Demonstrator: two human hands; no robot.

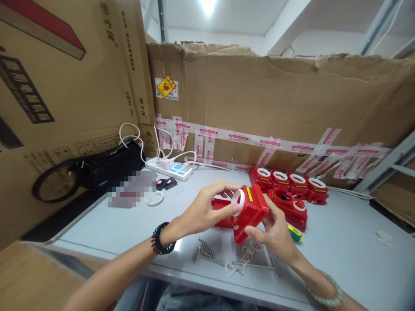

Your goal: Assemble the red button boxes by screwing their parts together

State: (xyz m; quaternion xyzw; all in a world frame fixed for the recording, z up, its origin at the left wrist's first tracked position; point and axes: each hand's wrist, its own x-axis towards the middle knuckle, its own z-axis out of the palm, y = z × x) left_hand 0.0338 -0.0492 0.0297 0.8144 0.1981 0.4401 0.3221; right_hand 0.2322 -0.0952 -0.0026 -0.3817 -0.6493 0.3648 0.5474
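Note:
Both hands hold a red plastic housing (253, 209) above the table, tilted, with a yellow label on its upper face. On its left side sits a white ring (238, 202); the thumb of my left hand (207, 207) presses at this ring while the fingers reach behind. My right hand (275, 229) grips the housing's right side, thumb at the lower edge. Another red part (222, 207) lies behind my left hand, partly hidden. Below the hands are screws (206, 249), long metal rods (253, 264) and thin white loops (248, 252).
Several red housings with white rings (298, 181) stand at the back right. A green and yellow handle (294, 233) lies beside my right hand. Further left are a power strip (171, 169), a white ring (156, 198) and a black bag (112, 166). Cardboard (243, 95) walls the back.

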